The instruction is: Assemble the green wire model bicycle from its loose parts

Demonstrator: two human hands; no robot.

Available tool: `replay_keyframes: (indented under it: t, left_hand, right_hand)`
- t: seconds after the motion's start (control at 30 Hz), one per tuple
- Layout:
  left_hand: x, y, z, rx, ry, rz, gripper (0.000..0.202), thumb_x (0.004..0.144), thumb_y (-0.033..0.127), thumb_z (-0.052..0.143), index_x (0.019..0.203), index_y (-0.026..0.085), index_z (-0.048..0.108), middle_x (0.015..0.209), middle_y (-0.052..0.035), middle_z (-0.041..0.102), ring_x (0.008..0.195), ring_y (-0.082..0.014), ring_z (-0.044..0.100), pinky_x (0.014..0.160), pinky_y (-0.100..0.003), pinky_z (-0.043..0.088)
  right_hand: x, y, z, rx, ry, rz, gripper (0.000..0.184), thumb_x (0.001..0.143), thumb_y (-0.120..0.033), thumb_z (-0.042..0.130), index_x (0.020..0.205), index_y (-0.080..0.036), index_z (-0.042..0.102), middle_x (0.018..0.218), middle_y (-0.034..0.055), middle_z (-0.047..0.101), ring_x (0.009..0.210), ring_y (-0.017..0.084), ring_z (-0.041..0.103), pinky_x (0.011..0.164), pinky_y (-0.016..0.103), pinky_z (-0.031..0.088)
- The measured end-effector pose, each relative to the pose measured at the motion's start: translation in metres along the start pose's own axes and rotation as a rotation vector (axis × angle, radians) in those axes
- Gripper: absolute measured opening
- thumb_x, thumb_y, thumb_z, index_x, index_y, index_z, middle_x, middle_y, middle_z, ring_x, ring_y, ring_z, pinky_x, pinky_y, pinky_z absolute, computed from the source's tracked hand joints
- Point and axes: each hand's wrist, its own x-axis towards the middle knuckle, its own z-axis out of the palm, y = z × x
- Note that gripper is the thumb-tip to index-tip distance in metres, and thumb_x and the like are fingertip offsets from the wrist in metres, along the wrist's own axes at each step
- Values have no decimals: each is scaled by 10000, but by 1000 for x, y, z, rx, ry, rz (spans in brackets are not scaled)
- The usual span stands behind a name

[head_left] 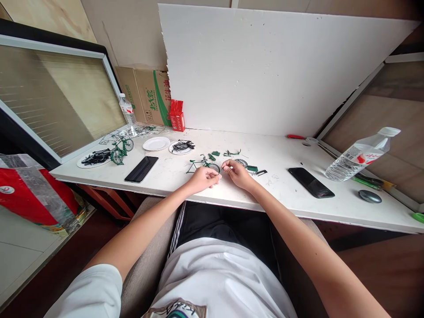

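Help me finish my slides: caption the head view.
Left hand and right hand close together at a white table, near green model-bicycle parts.

The white table [281,150] bears green bicycle parts [252,168], three plates [156,143], two dark phones [311,182] and a red box [177,117].

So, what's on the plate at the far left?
A heap of thin black pieces lies on that plate. Some rim shows; whatever is beneath the heap is hidden.

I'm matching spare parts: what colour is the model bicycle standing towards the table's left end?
Dark green; the model bicycle shows best in the head view.
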Motion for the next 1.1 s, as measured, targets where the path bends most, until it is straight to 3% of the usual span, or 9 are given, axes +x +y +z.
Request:
replay_keyframes:
  t: [0.2,0.4,0.57,0.77,0.9,1.1]
  left_hand:
    - [0,-2,0,57,-18,59,387,827,497,815,890,117,781,751,-67,728,648,-141,621,608,-248,502]
    - [1,-3,-1,158,-11,132,446,971,522,629,803,135,772,783,-71,752,704,-162,634,653,-261,470]
    - [4,-8,0,137,49,151,388,920,506,701,916,133,807,785,-58,739,658,-158,606,587,-257,434]
    - [3,-9,1,95,27,91,375,884,483,749,960,122,814,704,-45,711,525,-103,498,486,-231,318]
    - [2,-6,1,53,17,33,389,865,491,768,959,117,811,689,-46,702,522,-99,500,467,-218,341]
    - [3,-6,0,-17,10,-1,425,856,525,776,990,122,804,885,-110,775,629,-127,605,477,-212,435]
  right_hand:
    - [0,-1,0,-1,-5,-21,178,1039,-357,486,995,-224,596,966,52,659,904,214,613,872,364,483]
    - [-1,-10,2,-33,-29,-64,153,1031,-279,458,990,-227,596,945,45,648,894,210,607,858,354,471]
    - [-3,-15,2,-69,-25,-105,162,1007,-207,438,984,-227,597,954,52,649,902,212,601,857,353,464]
    - [-3,-16,4,-121,-47,-167,182,946,-127,450,931,-230,599,913,44,660,924,222,592,888,366,452]
    - [-2,-19,3,-109,-27,-144,167,986,-193,499,952,-231,658,940,48,697,947,226,622,886,368,459]
    - [-1,-18,-1,-12,-8,-63,238,1017,-429,606,997,-232,737,1042,73,761,975,241,683,819,353,494]
